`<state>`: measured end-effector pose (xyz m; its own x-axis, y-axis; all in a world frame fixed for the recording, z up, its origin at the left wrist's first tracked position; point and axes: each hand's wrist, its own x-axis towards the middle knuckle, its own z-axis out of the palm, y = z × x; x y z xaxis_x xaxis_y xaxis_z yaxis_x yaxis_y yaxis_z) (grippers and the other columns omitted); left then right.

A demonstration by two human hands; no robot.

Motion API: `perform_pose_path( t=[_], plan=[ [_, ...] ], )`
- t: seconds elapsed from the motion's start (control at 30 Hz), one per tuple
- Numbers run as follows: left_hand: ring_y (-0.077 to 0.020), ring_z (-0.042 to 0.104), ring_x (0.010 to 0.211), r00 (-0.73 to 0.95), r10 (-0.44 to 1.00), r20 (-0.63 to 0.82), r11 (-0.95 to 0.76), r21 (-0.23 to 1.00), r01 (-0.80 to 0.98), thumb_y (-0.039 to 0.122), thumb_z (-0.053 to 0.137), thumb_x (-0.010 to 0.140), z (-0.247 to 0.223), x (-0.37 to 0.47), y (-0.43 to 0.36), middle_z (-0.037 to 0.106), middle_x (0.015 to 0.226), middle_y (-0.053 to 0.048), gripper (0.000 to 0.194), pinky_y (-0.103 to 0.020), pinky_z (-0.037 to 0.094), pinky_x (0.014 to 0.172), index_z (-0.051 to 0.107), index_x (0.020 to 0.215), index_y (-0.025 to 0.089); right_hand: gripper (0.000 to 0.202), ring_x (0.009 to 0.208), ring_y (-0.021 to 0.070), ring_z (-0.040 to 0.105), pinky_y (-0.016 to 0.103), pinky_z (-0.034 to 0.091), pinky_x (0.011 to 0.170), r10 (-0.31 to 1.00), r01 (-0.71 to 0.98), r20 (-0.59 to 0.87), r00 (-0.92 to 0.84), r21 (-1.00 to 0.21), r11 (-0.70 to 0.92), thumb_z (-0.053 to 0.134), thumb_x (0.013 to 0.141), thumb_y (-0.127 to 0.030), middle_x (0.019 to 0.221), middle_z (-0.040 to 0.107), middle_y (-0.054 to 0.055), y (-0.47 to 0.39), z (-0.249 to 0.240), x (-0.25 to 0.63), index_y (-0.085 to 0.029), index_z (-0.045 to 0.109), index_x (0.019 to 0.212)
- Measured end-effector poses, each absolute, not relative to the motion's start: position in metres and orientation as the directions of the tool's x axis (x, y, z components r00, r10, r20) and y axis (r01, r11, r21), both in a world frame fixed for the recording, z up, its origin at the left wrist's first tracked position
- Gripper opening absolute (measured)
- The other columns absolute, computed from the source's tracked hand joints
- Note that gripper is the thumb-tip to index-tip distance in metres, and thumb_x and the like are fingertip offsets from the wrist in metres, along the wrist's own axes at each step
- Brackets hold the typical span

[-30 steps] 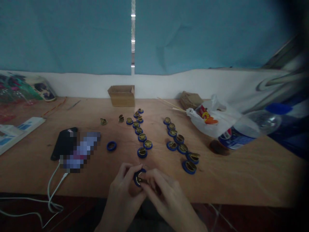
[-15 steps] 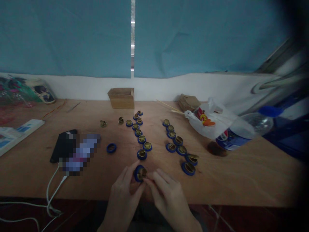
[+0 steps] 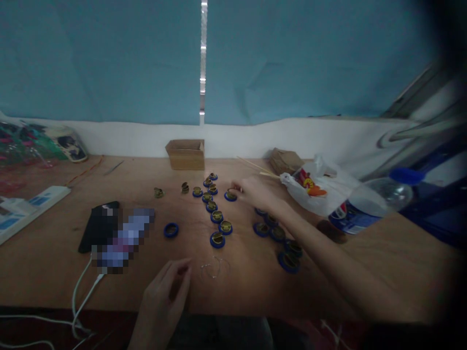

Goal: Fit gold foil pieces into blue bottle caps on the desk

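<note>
"So, what's the right hand [image 3: 255, 191] got?"

"Its fingertips are at the right edge of a gold-and-blue disc [image 3: 229, 195]. Whether they're clamped on it or only touching, I can't tell from here."

"Where's that disc, then?"

"On the wooden table [image 3: 138, 172], between a crooked line of 9 similar discs [image 3: 211, 206] to its left and a plastic bag [image 3: 308, 200] to its right."

"And the left hand [image 3: 164, 284]?"

"By the table's front edge, thumb and fingers curled toward each other. I see nothing held there, but can't tell if the tips meet. Thin wire loops [image 3: 214, 276] lie just to its right."

"Further out?"

"More discs [image 3: 261, 229] sit partly hidden by the right forearm. Left of the line are 1 blue ring [image 3: 165, 231] and 2 gold pieces [image 3: 159, 193]. A cardboard box [image 3: 187, 160] stands at the back, near the wall."
</note>
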<state>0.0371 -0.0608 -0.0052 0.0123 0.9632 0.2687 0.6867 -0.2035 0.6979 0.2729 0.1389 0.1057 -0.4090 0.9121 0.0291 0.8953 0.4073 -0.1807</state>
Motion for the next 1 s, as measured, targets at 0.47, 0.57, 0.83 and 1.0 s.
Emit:
perform_pose_path(
  t=[0.47,0.57,0.83,1.0],
  plan=[
    [-0.0190,0.073,0.085,-0.042,0.949,0.313,-0.179,0.644,0.744,0.028,0.051,0.091,-0.010,0.001,-0.050,0.075,0.096,-0.001,0.018,-0.026,0.059,0.072,0.064,0.103,0.027,0.031,0.097,0.0215,0.063,0.042,0.054,0.082,0.949,0.925,0.014,-0.316,-0.220,0.311,0.058,0.093,-0.032,0.117,0.060,0.009,0.222,0.075,0.236,-0.015,0.057,0.118],
    [-0.0205,0.071,0.091,-0.029,0.949,0.313,-0.172,0.594,0.786,0.029,0.047,0.093,0.014,-0.008,-0.025,0.074,0.100,-0.004,0.020,-0.031,0.057,0.079,0.062,0.105,0.025,0.021,0.085,0.0188,0.063,0.034,0.050,0.075,0.923,0.899,0.063,-0.381,-0.209,0.385,0.050,0.097,-0.028,0.097,0.066,0.008,0.196,0.085,0.243,-0.013,0.062,0.104],
    [-0.0292,0.061,0.110,0.147,0.982,0.115,-0.170,0.224,0.960,0.027,0.050,0.093,0.073,0.002,0.125,0.063,0.119,-0.017,0.030,-0.043,0.048,0.092,0.056,0.118,0.011,0.019,0.060,0.0154,0.058,0.027,0.030,0.054,0.835,0.782,0.096,-0.542,-0.306,0.543,0.047,0.094,-0.024,0.072,0.065,0.002,0.050,0.092,0.264,-0.020,0.056,0.078],
    [-0.0237,0.062,0.102,0.131,0.991,-0.020,-0.125,0.183,0.975,0.031,0.058,0.091,0.050,0.021,0.195,0.060,0.121,-0.010,0.033,-0.044,0.054,0.084,0.056,0.120,0.015,0.021,0.061,0.0183,0.062,0.028,0.032,0.053,0.944,0.813,0.065,-0.322,-0.492,0.311,0.046,0.093,-0.021,0.067,0.065,0.002,-0.015,0.050,0.261,-0.020,0.055,0.074]
  ],
)
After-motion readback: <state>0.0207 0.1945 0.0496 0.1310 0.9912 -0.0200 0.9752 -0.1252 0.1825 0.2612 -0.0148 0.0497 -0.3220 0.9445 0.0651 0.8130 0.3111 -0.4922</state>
